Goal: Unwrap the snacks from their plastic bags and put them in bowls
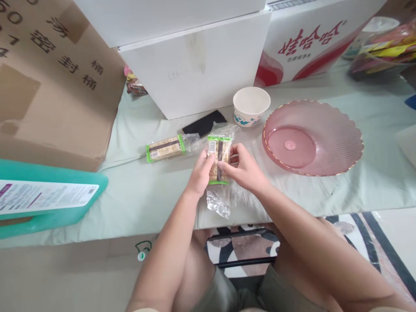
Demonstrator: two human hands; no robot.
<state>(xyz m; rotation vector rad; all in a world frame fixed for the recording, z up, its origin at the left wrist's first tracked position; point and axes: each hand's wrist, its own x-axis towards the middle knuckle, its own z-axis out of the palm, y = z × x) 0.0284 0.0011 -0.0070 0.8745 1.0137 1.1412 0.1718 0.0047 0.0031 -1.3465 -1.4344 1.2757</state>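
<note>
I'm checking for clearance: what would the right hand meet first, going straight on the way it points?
The right hand would first meet the rectangular green-edged plastic packet it holds; beyond, probably the flat black phone, though depth is unclear.

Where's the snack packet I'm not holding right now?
In the head view, the packet lies on the table, left of your left hand, near the black phone.

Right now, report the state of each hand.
Left hand: holding the green-ended packet at its left side, thumb on the front.
Right hand: holding the same packet from the right, thumb on the front, fingers curled.
</note>
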